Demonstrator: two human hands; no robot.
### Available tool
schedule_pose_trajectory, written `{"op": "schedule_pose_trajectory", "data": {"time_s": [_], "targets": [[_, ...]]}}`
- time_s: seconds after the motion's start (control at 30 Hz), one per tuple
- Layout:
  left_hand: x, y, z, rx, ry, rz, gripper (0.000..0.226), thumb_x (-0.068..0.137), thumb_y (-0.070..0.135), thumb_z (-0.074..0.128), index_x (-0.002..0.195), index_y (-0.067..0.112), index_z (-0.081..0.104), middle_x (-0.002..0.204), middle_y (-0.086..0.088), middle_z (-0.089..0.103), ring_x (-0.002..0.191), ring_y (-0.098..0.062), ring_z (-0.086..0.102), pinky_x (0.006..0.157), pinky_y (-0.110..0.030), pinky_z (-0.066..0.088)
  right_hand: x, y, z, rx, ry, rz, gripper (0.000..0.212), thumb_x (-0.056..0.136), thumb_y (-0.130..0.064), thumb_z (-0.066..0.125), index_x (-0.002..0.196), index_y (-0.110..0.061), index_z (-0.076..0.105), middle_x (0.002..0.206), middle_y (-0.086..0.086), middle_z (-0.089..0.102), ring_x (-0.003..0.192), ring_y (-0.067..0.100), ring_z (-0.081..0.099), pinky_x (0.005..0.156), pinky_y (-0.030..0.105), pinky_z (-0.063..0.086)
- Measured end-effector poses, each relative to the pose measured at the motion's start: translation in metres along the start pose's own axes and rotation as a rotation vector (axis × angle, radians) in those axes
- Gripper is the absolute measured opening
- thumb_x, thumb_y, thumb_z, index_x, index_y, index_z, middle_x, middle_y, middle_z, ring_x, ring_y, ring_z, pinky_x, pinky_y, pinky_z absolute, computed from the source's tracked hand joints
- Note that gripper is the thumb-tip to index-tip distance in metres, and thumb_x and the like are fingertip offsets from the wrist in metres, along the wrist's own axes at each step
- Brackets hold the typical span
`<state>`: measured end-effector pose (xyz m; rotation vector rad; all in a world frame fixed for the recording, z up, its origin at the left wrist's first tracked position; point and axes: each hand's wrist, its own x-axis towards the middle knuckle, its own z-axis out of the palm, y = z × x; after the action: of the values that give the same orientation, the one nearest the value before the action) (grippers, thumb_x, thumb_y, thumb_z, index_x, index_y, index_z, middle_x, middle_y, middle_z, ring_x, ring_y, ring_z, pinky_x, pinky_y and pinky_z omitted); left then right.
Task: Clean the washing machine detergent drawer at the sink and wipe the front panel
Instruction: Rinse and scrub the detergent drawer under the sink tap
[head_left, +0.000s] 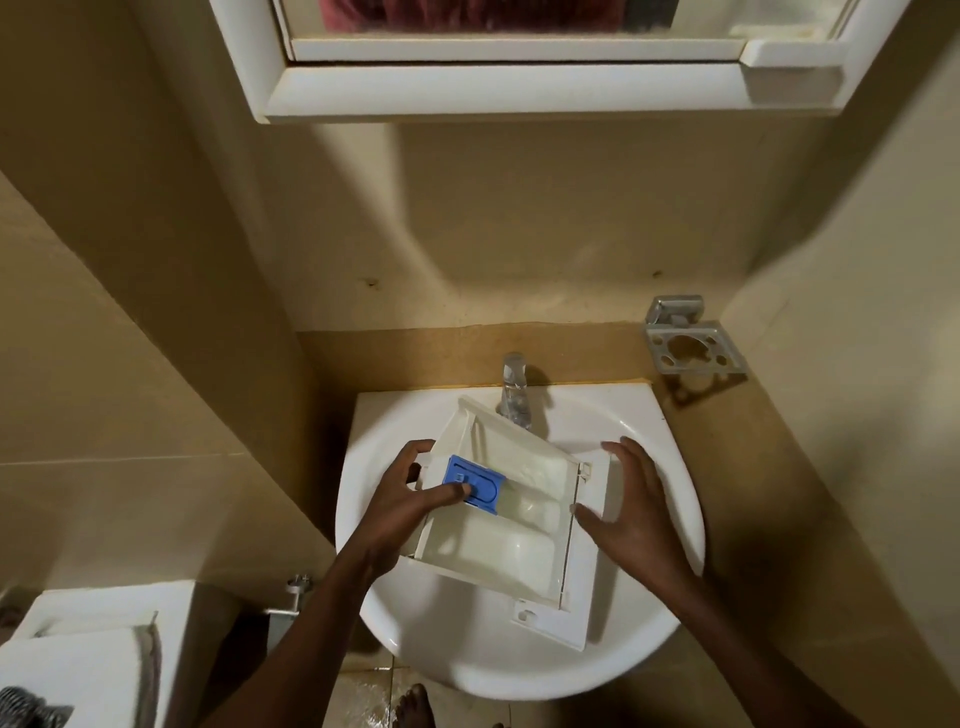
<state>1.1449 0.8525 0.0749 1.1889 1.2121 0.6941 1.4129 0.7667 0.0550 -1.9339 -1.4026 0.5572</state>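
Far left: toilet tank (98, 639) at my lower left corner, a folded cloth on its lid; not in play.
Left hand: my left hand (402, 493) grips the left side wall of the drawer, fingers (415, 451) curled narrow over the far edge, thumb pressing on the blue insert (475, 484).
Drawer: the detergent drawer (511, 525) lies tilted across the sink (670, 561), open side up, back corner just under the tap (515, 387), front plate toward my right. Compartments look pale and mostly clear; any residue is too faint to tell.
Tap: no running water that I can make out.
Right hand: my right hand (631, 512) is spread wide, holding nothing, palm just beside the drawer's front plate; whether it touches, I cannot tell.
Far right: empty metal holder (693, 340) on the wall, well apart from the sink.
Step in hand: I judge it as lifting out the blue insert so the compartment beneath can be rinsed.
How to do it well: brace the front plate with the right hand, pry the insert straight up with the thumb rather than twisting, keep the drawer low over the basin so a slip lands softly.
Left to do: rinsing, and the machine's front panel, which is not in view.
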Motion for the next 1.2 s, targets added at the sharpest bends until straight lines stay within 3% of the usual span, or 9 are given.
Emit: {"op": "schedule_pose_trajectory", "data": {"time_s": [0.1, 0.2, 0.3, 0.4, 0.5, 0.77, 0.97, 1.07, 1.2], "targets": [[0.001, 0.010, 0.006, -0.038, -0.034, 0.002, 0.058, 0.064, 0.040, 0.081, 0.117, 0.040, 0.056, 0.113, -0.007, 0.068, 0.096, -0.027, 0.069, 0.077, -0.044, 0.061, 0.003, 0.006, -0.007, 0.623, -0.175, 0.434, 0.110, 0.058, -0.050, 0.088, 0.145, -0.044, 0.021, 0.147, -0.010, 0.040, 0.129, 0.014, 0.045, 0.107, 0.047, 0.039], [0.003, 0.024, 0.013, -0.063, -0.072, 0.024, 0.058, 0.067, 0.037, 0.081, 0.119, 0.040, 0.056, 0.113, -0.010, 0.067, 0.099, -0.033, 0.069, 0.081, -0.051, 0.059, 0.003, 0.002, -0.015, 1.091, -0.339, 0.577, 0.082, 0.064, -0.050, 0.082, 0.137, -0.029, 0.050, 0.131, 0.007, 0.062, 0.119, 0.027, 0.060, 0.107, 0.053, 0.039], [0.004, 0.036, 0.017, -0.102, -0.093, 0.031, 0.055, 0.069, 0.034, 0.080, 0.119, 0.038, 0.057, 0.112, -0.012, 0.069, 0.099, -0.036, 0.069, 0.083, -0.054, 0.056, 0.004, -0.011, -0.024, 1.236, -0.411, 0.579, 0.076, 0.062, -0.043, 0.084, 0.129, -0.016, 0.061, 0.127, 0.016, 0.063, 0.119, 0.035, 0.058, 0.105, 0.052, 0.041], [0.006, 0.040, 0.011, -0.161, -0.129, -0.004, 0.052, 0.072, 0.034, 0.077, 0.120, 0.035, 0.057, 0.112, -0.014, 0.070, 0.100, -0.037, 0.068, 0.081, -0.052, 0.055, 0.011, -0.019, -0.037, 1.225, -0.426, 0.511, 0.080, 0.054, -0.044, 0.089, 0.125, -0.016, 0.065, 0.125, 0.014, 0.065, 0.114, 0.032, 0.063, 0.094, 0.044, 0.052], [0.007, 0.035, 0.008, -0.211, -0.169, -0.051, 0.048, 0.077, 0.032, 0.073, 0.121, 0.033, 0.055, 0.115, -0.012, 0.071, 0.103, -0.035, 0.067, 0.082, -0.050, 0.053, 0.020, -0.026, -0.046, 1.175, -0.456, 0.505, 0.062, 0.071, -0.045, 0.077, 0.126, -0.017, 0.063, 0.124, 0.012, 0.066, 0.113, 0.028, 0.064, 0.092, 0.040, 0.054], [0.007, 0.003, -0.001, -0.112, -0.368, -0.234, 0.070, 0.075, 0.033, 0.080, 0.136, 0.035, 0.046, 0.125, -0.005, 0.067, 0.120, -0.022, 0.061, 0.098, -0.043, 0.049, 0.044, -0.018, -0.059, 0.866, -0.349, 0.294, 0.078, 0.061, -0.043, 0.078, 0.133, -0.032, 0.049, 0.127, 0.006, 0.063, 0.116, 0.031, 0.060, 0.100, 0.055, 0.046], [0.012, 0.003, -0.006, -0.081, -0.274, -0.167, 0.068, 0.067, 0.017, 0.083, 0.127, 0.027, 0.054, 0.110, -0.007, 0.073, 0.103, -0.021, 0.068, 0.095, -0.036, 0.050, 0.047, -0.023, -0.063, 0.717, -0.401, 0.139, 0.094, 0.063, -0.031, 0.079, 0.143, -0.038, 0.032, 0.131, 0.004, 0.060, 0.118, 0.026, 0.059, 0.098, 0.047, 0.049], [0.018, 0.008, -0.012, -0.040, -0.234, -0.099, 0.072, 0.065, 0.012, 0.086, 0.128, 0.025, 0.055, 0.117, -0.005, 0.071, 0.113, -0.020, 0.065, 0.099, -0.038, 0.050, 0.049, -0.023, -0.063, 0.660, -0.473, 0.122, 0.105, 0.059, -0.020, 0.081, 0.144, -0.043, 0.023, 0.133, -0.004, 0.057, 0.120, 0.020, 0.057, 0.095, 0.042, 0.052], [0.019, 0.014, -0.017, 0.069, -0.150, -0.013, 0.062, 0.070, 0.001, 0.083, 0.120, 0.027, 0.058, 0.116, -0.003, 0.069, 0.115, -0.014, 0.061, 0.086, -0.029, 0.052, 0.048, -0.025, -0.060, 0.567, -0.531, 0.126, 0.113, 0.064, 0.002, 0.073, 0.148, -0.039, 0.009, 0.133, -0.013, 0.051, 0.121, 0.013, 0.052, 0.083, 0.031, 0.055]]}}
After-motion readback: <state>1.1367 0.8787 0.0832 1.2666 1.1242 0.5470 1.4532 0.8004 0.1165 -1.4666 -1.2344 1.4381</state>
